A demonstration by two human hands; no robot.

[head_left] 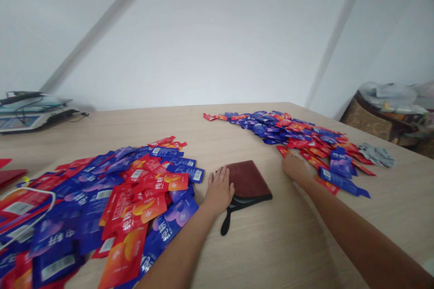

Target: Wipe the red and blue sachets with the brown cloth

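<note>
A flat reddish-brown pouch point(249, 179) with a dark edge and a black strap lies in the middle of the table. My left hand point(219, 191) rests on its left side, fingers stretched out over the cover. To the right, my right hand point(297, 167) has its fingers closed at a red packet point(282, 151), which pokes out past the fingertips at the near edge of a pile of red and blue packets point(271, 127). A second, larger pile of such packets point(125, 189) spreads to the left of my left arm, close to it.
On the wooden table point(217, 144), a scale point(23, 119) with things stacked on it stands at the far left. Grey gloves point(377, 154) lie by the right pile. A white wire loop point(50, 198) crosses the left pile. Beyond the right edge, a chair point(369, 117) carries plastic bags.
</note>
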